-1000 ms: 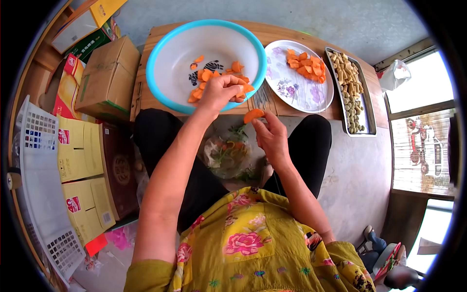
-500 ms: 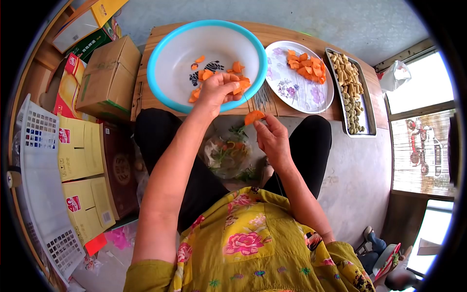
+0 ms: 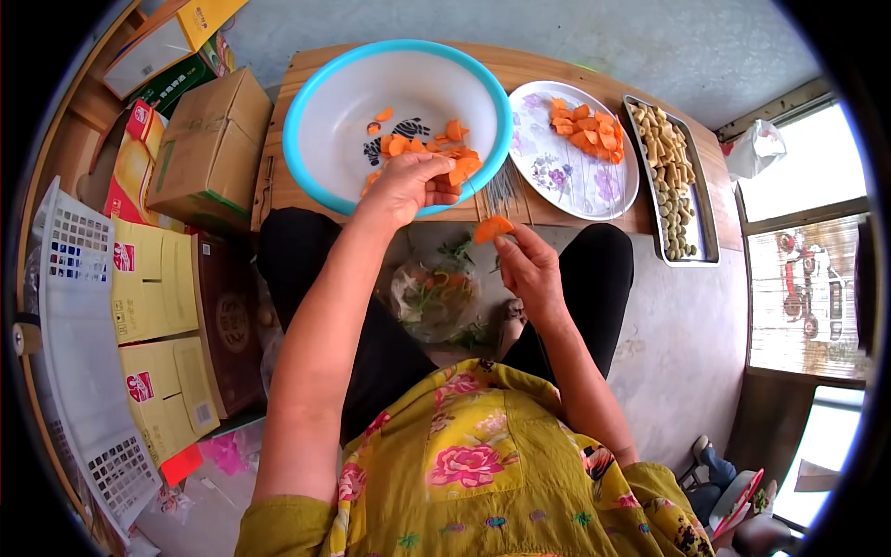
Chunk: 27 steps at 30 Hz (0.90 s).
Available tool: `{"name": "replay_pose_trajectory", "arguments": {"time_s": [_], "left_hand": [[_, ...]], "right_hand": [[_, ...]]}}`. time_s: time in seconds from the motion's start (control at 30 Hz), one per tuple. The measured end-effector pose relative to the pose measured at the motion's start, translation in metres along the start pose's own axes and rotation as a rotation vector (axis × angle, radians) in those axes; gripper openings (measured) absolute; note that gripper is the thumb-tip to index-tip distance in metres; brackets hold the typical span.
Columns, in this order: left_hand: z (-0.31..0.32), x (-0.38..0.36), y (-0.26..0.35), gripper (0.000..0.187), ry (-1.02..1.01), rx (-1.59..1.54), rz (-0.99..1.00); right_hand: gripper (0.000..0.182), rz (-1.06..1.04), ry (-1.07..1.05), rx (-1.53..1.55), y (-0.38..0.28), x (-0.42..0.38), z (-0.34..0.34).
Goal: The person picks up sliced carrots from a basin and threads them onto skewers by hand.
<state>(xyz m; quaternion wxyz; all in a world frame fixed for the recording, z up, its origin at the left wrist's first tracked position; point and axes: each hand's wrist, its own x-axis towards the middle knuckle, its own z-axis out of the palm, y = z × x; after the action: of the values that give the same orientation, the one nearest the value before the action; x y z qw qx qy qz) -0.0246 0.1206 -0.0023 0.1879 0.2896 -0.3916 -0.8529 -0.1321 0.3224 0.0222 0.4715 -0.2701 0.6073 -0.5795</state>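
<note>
My left hand is over the near rim of a white basin with a turquoise edge. Its thumb and fingers are closed on an orange carrot slice, and other carrot slices lie scattered inside the basin. Lower and to the right, my right hand pinches another carrot slice between thumb and fingertips. Thin skewers lie on the table between basin and plate. A white flowered plate carries a heap of carrot slices, with thin sticks running from them toward the near rim.
The wooden table also holds a metal tray of brown and greenish pieces. A plastic bag of greens sits on the floor between the knees. Cardboard boxes and a white plastic basket stand at the left.
Both hands stay closed on carrot slices. My right hand and its slice have shifted slightly right and down; my left hand has moved a little down.
</note>
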Motion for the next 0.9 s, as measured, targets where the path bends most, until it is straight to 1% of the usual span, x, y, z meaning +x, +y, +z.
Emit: {"name": "replay_pose_trajectory", "arguments": {"time_s": [0.13, 0.4, 0.43, 0.47, 0.5, 0.57, 0.8, 0.87, 0.9], "left_hand": [[-0.001, 0.0, 0.0, 0.017, -0.012, -0.07, -0.019], [0.003, -0.005, 0.005, 0.024, -0.06, -0.118, -0.15], [0.005, -0.006, 0.005, 0.024, -0.06, -0.118, -0.151], [0.009, -0.007, 0.006, 0.019, -0.046, -0.131, -0.149], [0.011, -0.008, 0.006, 0.015, -0.033, -0.144, -0.147], [0.012, -0.009, 0.008, 0.014, -0.034, -0.146, -0.145], [0.009, -0.006, 0.007, 0.014, -0.054, -0.161, -0.16], [0.008, -0.005, 0.007, 0.014, -0.053, -0.156, -0.16], [0.008, -0.005, 0.007, 0.014, -0.05, -0.151, -0.159]], "right_hand": [[0.024, -0.047, -0.009, -0.005, 0.003, 0.002, -0.004], [0.023, -0.079, -0.035, 0.006, 0.014, 0.003, -0.012], [0.022, -0.094, -0.029, 0.016, 0.016, 0.003, -0.012], [0.022, -0.108, -0.023, 0.025, 0.017, 0.004, -0.012], [0.022, -0.107, -0.023, 0.024, 0.016, 0.004, -0.011], [0.02, -0.04, -0.018, 0.085, 0.014, 0.006, -0.009], [0.017, -0.02, 0.009, 0.101, 0.018, 0.007, -0.005], [0.016, 0.005, -0.061, 0.229, 0.021, 0.008, -0.007], [0.016, 0.005, -0.061, 0.227, 0.02, 0.008, -0.006]]}}
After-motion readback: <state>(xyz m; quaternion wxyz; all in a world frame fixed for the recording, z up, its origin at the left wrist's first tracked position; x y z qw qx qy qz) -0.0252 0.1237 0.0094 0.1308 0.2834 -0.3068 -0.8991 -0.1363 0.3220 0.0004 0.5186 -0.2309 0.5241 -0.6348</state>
